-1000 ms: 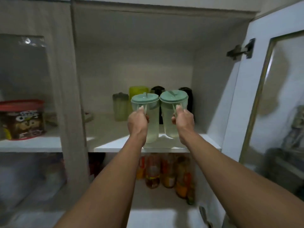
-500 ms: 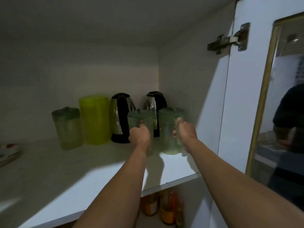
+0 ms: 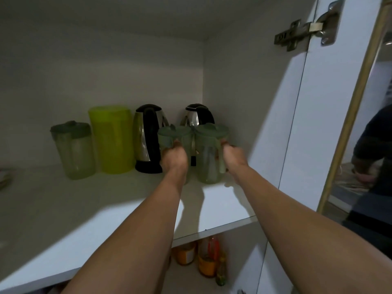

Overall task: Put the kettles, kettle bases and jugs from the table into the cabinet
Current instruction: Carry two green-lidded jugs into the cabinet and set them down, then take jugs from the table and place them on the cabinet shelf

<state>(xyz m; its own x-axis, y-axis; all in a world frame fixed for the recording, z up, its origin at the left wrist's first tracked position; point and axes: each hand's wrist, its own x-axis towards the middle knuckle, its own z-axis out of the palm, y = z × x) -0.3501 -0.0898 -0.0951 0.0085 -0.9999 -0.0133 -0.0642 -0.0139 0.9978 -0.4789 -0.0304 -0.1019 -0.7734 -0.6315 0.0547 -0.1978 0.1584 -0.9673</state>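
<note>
Both arms reach deep into cabinet, onto upper shelf [image 3: 106, 209]. Left hand [image 3: 174, 159] grip closed round handle of left green-lidded jug [image 3: 172, 135]; right hand [image 3: 234, 157] grip closed round handle of right green-lidded jug [image 3: 209, 158]. Jugs side by side, near touching, right one seemingly resting on shelf; motion blur, contact unsure. Directly behind: two steel-and-black kettles [image 3: 148, 139]. Left of those: yellow-green jug [image 3: 110, 139], then clear jug with dark green lid [image 3: 73, 149]. Cabinet door [image 3: 297, 115] open at right. Bottles [image 3: 206, 259] on lower shelf.
</note>
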